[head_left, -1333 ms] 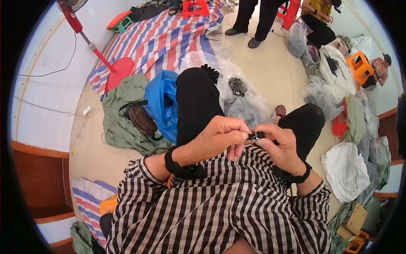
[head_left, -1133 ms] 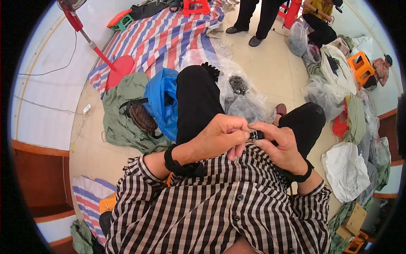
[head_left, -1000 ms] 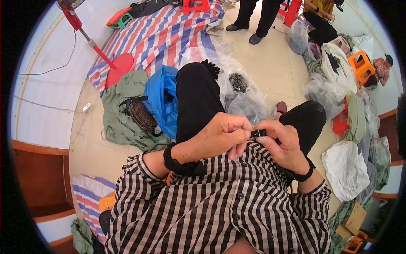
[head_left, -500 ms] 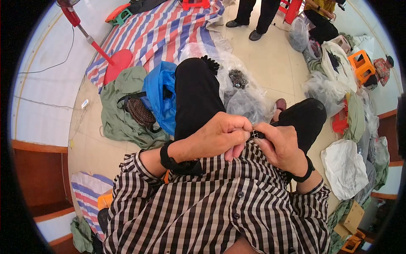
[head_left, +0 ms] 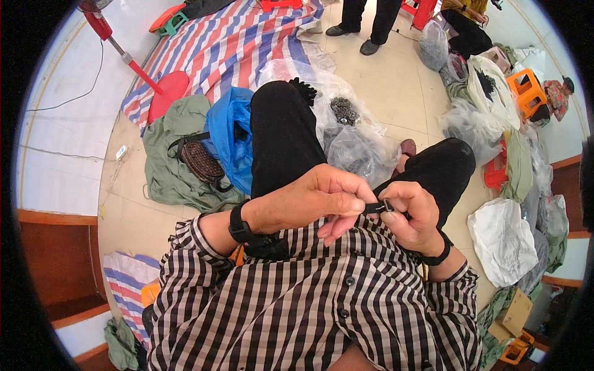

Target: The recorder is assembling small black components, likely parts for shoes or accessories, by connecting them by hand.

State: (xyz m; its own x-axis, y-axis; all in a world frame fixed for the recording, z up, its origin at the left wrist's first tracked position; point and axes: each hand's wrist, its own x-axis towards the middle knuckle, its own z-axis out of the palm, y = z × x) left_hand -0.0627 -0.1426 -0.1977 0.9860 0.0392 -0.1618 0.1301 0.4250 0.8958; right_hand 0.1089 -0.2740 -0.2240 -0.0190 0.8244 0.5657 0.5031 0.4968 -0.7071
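Observation:
Over my lap, my left hand (head_left: 331, 198) pinches one end of a short black strap (head_left: 374, 208) between thumb and fingers. My right hand (head_left: 411, 213) grips the other end, where a small metal buckle (head_left: 388, 204) shows at the fingertips. Both hands are closed and close together; the strap spans the small gap. Beside my left knee hangs a bunch of black strips (head_left: 303, 91). Beyond my hands, between my legs, a clear plastic bag (head_left: 359, 151) lies with a pile of small dark metallic pieces (head_left: 344, 110).
At left lie a blue plastic bag (head_left: 230, 136), a brown woven pouch (head_left: 201, 162) and green cloth (head_left: 179, 188). Behind them is a red round stand base (head_left: 168, 96) on a striped sheet (head_left: 216, 49). Bags and an orange stool (head_left: 526, 93) line the right; a person's legs (head_left: 371, 21) stand ahead.
My hands have moved slightly apart, and more of the black strap shows between them. The buckle is now at my right fingertips, turned differently. The whole view has shifted a little.

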